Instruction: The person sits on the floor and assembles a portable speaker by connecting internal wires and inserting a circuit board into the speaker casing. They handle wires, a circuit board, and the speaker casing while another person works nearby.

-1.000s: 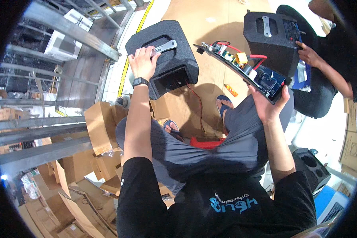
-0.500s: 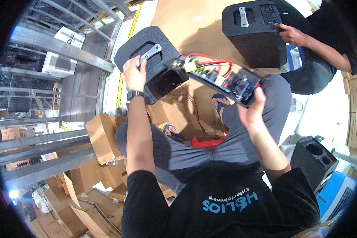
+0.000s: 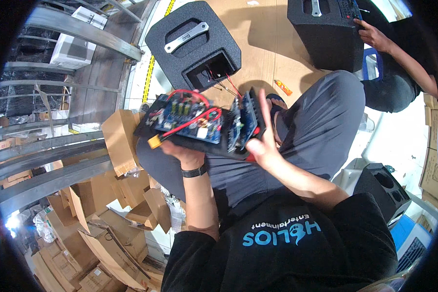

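An amplifier module point(image 3: 192, 119), a black panel with blue circuit boards, is held over my lap, boards upward. My left hand point(image 3: 184, 155) grips its near left edge from below, fingers partly hidden under it. At its right end, my right hand point(image 3: 265, 146) clasps the panel between thumb and fingers. Red cables loop over the boards, and a yellow connector point(image 3: 155, 141) hangs off the left end. Beyond it stands a black speaker cabinet point(image 3: 160, 34) with a silver handle point(image 3: 187, 37) and a rectangular opening point(image 3: 211, 69). Thin red and dark wires come out of that opening.
At upper right another person's hand point(image 3: 374, 36) touches a second black speaker point(image 3: 326, 44). An orange packet point(image 3: 283, 87) lies on the cardboard sheet point(image 3: 263, 29). Metal rack bars and cardboard boxes point(image 3: 121, 138) crowd my left. A black cabinet point(image 3: 382, 190) stands at lower right.
My left hand has left the speaker's handle and taken hold of the amplifier module. The module has come down and left toward my lap, its boards turned upward. The speaker's opening now shows.
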`<state>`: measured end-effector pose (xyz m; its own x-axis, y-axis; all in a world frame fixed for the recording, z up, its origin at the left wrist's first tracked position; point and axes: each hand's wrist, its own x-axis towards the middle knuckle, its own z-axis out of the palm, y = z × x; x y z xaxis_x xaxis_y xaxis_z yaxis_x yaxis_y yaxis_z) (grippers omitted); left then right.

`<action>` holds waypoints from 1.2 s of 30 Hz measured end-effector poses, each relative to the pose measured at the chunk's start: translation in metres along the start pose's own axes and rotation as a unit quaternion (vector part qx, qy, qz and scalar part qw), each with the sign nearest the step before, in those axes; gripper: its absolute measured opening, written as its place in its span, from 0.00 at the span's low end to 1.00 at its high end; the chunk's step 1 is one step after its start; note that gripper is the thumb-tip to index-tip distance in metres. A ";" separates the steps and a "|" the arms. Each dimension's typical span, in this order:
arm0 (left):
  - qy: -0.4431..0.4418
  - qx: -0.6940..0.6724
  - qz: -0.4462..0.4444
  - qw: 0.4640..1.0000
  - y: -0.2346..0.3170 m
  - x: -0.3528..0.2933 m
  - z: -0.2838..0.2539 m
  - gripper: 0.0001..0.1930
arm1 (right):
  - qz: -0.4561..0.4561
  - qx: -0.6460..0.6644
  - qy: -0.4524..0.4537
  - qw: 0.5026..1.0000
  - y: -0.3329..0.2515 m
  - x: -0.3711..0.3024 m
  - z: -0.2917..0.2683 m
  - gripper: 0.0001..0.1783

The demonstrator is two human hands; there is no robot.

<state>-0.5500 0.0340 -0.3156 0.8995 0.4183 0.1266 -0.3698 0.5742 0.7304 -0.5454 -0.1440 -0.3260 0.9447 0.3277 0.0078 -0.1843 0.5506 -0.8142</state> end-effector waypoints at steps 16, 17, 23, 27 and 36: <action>0.059 -0.165 0.092 0.980 0.124 0.028 -0.043 0.59 | 0.333 -0.267 0.021 0.904 0.123 0.079 -0.062 0.28; 0.066 -0.172 0.096 0.978 0.124 0.029 -0.045 0.58 | 0.339 -0.290 0.021 0.895 0.146 0.083 -0.077 0.24; 0.096 -0.138 0.087 0.982 0.111 0.030 -0.065 0.59 | 0.280 -0.609 -0.090 0.737 0.215 0.121 -0.132 0.29; 0.096 -0.126 0.074 0.985 0.099 0.031 -0.073 0.59 | 0.221 -0.635 -0.098 0.734 0.226 0.160 -0.119 0.23; 0.107 -0.112 0.065 0.986 0.090 0.036 -0.086 0.60 | 0.094 -0.584 0.048 0.805 0.251 0.194 -0.108 0.19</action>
<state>-0.5706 0.1614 -0.3033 0.7800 0.6241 0.0465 -0.5421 0.6367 0.5483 -0.3795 -0.0251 -0.5913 0.9568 0.2286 -0.1794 -0.0002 -0.6169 -0.7870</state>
